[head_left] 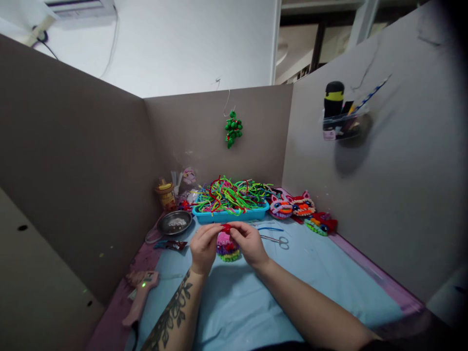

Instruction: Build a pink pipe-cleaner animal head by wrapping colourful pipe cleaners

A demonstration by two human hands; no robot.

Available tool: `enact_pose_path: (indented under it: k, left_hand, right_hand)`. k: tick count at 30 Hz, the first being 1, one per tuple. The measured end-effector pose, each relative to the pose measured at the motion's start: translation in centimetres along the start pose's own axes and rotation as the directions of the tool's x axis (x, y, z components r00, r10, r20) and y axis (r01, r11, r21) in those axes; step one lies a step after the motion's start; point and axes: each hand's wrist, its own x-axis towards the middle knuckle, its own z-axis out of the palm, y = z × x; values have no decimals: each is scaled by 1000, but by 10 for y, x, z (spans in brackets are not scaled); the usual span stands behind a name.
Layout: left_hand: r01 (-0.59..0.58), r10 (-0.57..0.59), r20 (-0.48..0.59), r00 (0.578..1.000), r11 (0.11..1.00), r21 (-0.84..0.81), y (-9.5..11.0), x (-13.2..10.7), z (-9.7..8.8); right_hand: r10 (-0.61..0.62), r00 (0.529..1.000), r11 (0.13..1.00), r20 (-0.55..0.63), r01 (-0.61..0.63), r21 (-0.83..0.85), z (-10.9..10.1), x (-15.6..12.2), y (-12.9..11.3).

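A small fuzzy pipe-cleaner piece [228, 247], banded in pink, purple, red and yellow-green with a red top, is held up between my two hands. My left hand [205, 247] grips it from the left, its fingertips meeting the red top. On the other side my right hand [249, 242] pinches the same red part between thumb and fingers. Scissors [281, 242] lie just right of my right hand, near a blue pipe cleaner [270, 228].
Behind my hands stands a blue tray [230, 214] heaped with pipe cleaners [237, 192]. Finished fuzzy figures [302, 204] sit at right. On the left are a metal dish [174, 223], a dark wrapper [171, 244] and a pink glue gun [141, 297]. Grey partitions enclose the table.
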Motion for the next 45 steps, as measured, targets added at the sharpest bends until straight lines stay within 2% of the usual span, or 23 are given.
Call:
enact_pose_path:
  k: [45]
  left_hand:
    - [27,-27,11,1000,1000,-4,2,-1,1]
  right_hand:
    - [20,999,1000,-27,-20,-21,2,0,0]
